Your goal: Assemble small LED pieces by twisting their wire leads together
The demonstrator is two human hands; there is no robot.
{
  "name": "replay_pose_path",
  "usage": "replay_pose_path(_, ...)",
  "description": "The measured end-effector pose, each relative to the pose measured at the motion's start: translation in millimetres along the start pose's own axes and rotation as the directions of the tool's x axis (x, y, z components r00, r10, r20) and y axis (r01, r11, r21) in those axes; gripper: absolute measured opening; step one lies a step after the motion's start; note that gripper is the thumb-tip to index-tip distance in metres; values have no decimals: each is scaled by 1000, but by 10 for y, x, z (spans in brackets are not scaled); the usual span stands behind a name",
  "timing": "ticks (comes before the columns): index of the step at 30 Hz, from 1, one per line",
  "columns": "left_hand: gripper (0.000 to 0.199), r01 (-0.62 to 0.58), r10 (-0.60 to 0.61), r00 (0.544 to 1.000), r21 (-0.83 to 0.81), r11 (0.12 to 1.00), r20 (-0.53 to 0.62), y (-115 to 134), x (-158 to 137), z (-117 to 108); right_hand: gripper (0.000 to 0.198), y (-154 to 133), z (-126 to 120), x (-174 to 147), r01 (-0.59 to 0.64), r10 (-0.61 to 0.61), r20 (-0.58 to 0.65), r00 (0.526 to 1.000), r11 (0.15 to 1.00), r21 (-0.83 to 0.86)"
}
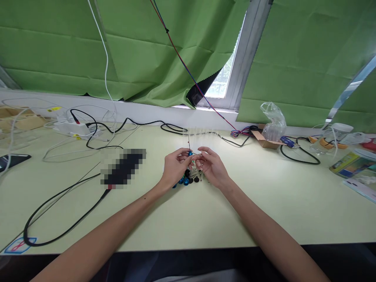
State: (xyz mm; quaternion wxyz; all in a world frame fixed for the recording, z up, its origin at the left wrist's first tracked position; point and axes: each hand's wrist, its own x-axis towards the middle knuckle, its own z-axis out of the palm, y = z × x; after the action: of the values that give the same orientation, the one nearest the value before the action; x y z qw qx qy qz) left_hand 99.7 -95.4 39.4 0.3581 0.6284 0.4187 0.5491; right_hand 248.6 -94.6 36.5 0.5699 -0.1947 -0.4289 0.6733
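My left hand (175, 166) is closed in a pinch on a small blue round part (190, 153), from which a thin dark stem seems to stick up. Right beside it, my right hand (212, 166) has its fingers bent together at a thin, pale piece whose kind I cannot make out. The fingertips of both hands almost meet. On the table under them lies a small heap of parts: several blue round pieces (186, 181), black round pieces (196, 179) and tiny metal bits, partly hidden by my hands.
Behind my hands stand transparent upright pieces (202, 137). A blurred-out dark object (125, 166) with a black cable lies left, near a white power strip (69, 127). To the right are a small cardboard box (266, 141) with a plastic bag, and a jar (354, 164).
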Motion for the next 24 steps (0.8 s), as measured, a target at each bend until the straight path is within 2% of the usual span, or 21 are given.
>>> replay_pose_path(9, 30, -39, 41, 999, 81, 996, -19, 4, 6, 3, 18, -11, 21, -3, -40, 35, -100, 994, 998, -48)
replay_pose_path(16, 28, -23, 22, 1000, 120, 993, 4, 4, 4, 2, 26, 10, 20, 8, -51, 0, -261, 965, 981, -187)
replay_pose_path(24, 27, -43, 41, 999, 164, 985, 12, -13, 12, -7, 27, 31, 34, -12, 26, -124, -213, 969, 911, -411)
